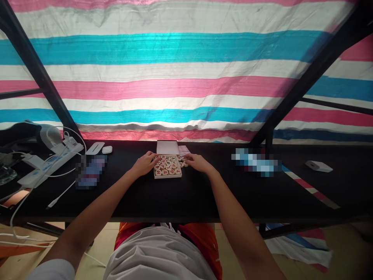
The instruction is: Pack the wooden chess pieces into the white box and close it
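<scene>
A small pale box (167,175) lies on the black table (186,198), filled with several round cream game pieces marked in red and dark characters. My left hand (145,163) rests at the box's left edge, fingers curled onto the pieces at its top left corner. My right hand (197,162) sits at the box's right side, fingertips touching loose pieces (183,158) just outside it. What either hand grips is too small to make out. The box lid (167,147) lies flat right behind the box.
A power strip (49,163) with white cables lies at the far left, with a white mouse (107,149) and a flat white device (94,147) nearby. Another small white box (318,166) sits at the far right. A striped cloth hangs behind black frame bars.
</scene>
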Tool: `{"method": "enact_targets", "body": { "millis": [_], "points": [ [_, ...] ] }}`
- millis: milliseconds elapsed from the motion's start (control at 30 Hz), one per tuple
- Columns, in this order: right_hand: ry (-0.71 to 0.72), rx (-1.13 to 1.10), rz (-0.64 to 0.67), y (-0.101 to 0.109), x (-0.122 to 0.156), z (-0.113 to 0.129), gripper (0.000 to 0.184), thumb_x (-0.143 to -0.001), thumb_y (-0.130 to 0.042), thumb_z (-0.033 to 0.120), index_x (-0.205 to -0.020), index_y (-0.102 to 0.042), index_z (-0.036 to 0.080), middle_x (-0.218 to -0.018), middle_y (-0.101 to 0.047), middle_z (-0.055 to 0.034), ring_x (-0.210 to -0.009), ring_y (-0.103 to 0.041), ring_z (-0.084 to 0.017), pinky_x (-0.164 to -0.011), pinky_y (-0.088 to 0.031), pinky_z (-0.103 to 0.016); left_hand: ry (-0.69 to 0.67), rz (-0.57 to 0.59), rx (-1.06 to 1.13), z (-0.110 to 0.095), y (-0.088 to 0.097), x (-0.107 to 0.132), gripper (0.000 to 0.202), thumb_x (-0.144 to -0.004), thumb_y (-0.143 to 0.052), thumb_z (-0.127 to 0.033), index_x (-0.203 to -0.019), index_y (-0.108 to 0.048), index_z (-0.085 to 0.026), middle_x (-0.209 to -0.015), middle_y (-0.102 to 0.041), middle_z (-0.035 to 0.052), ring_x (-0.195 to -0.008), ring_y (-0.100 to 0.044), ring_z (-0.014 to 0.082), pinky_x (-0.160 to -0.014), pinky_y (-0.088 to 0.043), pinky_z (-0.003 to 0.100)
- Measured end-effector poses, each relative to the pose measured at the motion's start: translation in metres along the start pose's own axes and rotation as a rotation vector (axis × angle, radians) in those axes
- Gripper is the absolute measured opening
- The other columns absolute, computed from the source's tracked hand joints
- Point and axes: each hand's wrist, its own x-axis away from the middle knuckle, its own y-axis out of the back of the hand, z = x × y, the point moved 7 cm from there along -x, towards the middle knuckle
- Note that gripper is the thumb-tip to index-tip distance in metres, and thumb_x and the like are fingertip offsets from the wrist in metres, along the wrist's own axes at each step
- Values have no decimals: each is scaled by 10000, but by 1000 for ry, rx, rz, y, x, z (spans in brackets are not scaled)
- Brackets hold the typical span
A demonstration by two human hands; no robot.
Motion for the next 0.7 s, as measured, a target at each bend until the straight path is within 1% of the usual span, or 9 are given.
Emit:
{"method": "enact_targets", "body": {
  "millis": [67, 167, 233, 300, 367, 467, 567, 700],
  "points": [
    [6, -15, -35, 0, -1, -2, 331, -839, -513, 295, -1129, -616, 173, -1039, -635, -83, -909, -590, -181, -839, -424, -258, 1, -3, -1, 0, 0, 0, 497, -917, -236, -548, -1193, -543, -271, -1147, -528, 51, -963, -581, 214, -798, -447, 299],
    [6, -43, -72, 0, -3, -7, 409, -808, -560, 425, -1130, -613, 178, -1099, -576, -103, -882, -583, -179, -857, -431, -282, 3, -1, 0, 0, 0, 0, 496, -918, -237, -545, -1195, -543, -271, -1147, -527, 50, -962, -580, 212, -795, -447, 294],
    [22, -70, -41, -3, -2, -7, 490, -762, -597, 500, -1141, -610, 189, -1140, -544, -106, -856, -580, -177, -844, -446, -296, -3, 1, 2, 0, 0, -1, 498, -918, -236, -547, -1196, -543, -271, -1147, -527, 49, -963, -579, 211, -793, -447, 292],
    [49, -99, -3, -5, -1, -6, 576, -714, -635, 542, -1181, -592, 208, -1191, -515, -104, -855, -577, -179, -822, -464, -298, -11, -3, 2, -1, 0, -1, 500, -917, -235, -550, -1196, -543, -270, -1145, -527, 48, -966, -579, 210, -795, -448, 292],
    [80, -123, 25, -7, 0, -4, 645, -679, -674, 532, -1233, -561, 220, -1238, -490, -105, -878, -575, -185, -814, -473, -297, -11, -6, -1, -1, 0, 0, 500, -917, -235, -550, -1193, -544, -270, -1146, -528, 48, -973, -578, 210, -790, -449, 290],
    [126, -136, 49, -11, -3, -5, 681, -663, -705, 485, -1267, -542, 216, -1293, -460, -111, -923, -577, -200, -840, -471, -308, 1, 0, -5, -1, 1, 0, 496, -918, -238, -546, -1187, -546, -267, -1154, -529, 50, -982, -578, 213, -777, -451, 289],
    [195, -127, 37, -15, -8, -5, 656, -659, -712, 467, -1250, -562, 226, -1305, -465, -103, -959, -579, -211, -875, -461, -325, 5, 1, -7, -1, 1, 0, 490, -919, -240, -542, -1184, -547, -267, -1155, -529, 49, -980, -579, 213, -772, -453, 290],
    [257, -108, 11, -17, -10, -2, 569, -701, -679, 456, -1217, -590, 233, -1218, -544, -89, -965, -583, -212, -890, -453, -340, -2, -2, -7, -1, 0, -1, 496, -916, -237, -551, -1179, -550, -270, -1149, -532, 48, -970, -580, 211, -774, -451, 291]
  ]
}}
